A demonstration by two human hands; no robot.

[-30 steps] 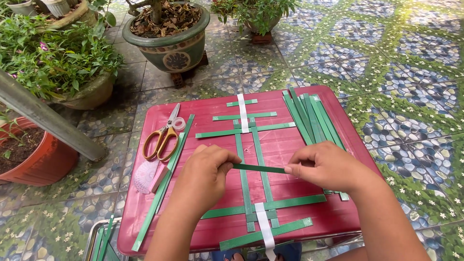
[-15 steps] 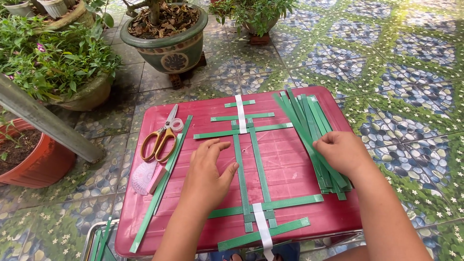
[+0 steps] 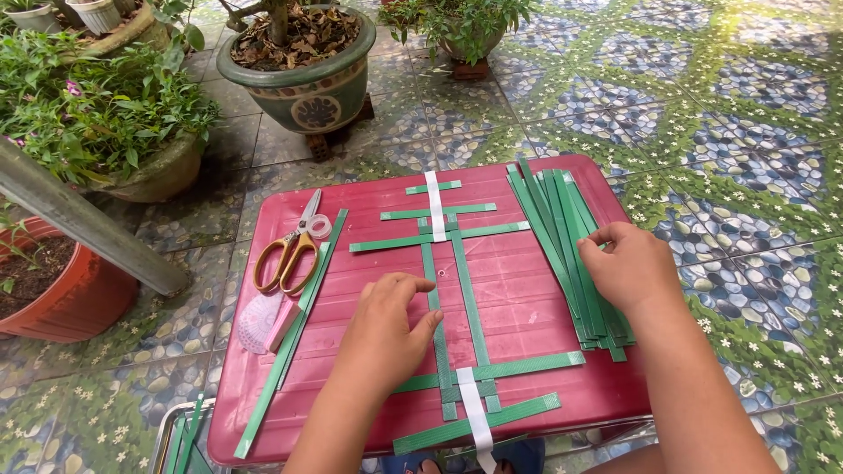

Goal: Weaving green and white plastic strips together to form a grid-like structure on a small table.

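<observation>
A red worktop (image 3: 527, 290) stands on a pebble-patterned floor (image 3: 755, 114). In the middle of the worktop lies a frame of green strips (image 3: 465, 290): two long strips run from the far edge toward the near edge, and shorter strips cross them at both ends. White tape (image 3: 435, 204) holds the crossing strips near the far edge, and another white tape (image 3: 474, 420) holds those at the near edge.

The left hand (image 3: 386, 329) lies flat on the worktop, palm down, just left of the two long strips. Its fingers (image 3: 406, 285) are spread open and hold nothing; the thumb touches the left long strip.

The right hand (image 3: 628, 263) rests on a pile of green strips (image 3: 562, 237) along the right edge of the worktop. Its fingers are curled down onto the pile, but whether they pinch a strip cannot be told.

Near the left edge lie scissors with yellow handles (image 3: 290, 250), a small roll of clear tape (image 3: 318, 226) just beside them, a pink thing (image 3: 263, 323) and one long green strip (image 3: 290, 338) running toward the near left corner.

Beyond the far edge stand a green glazed pot (image 3: 307, 88) with a small tree, a leafy plant with pink flowers (image 3: 97, 114), and a red pot (image 3: 53, 290) to the left.
</observation>
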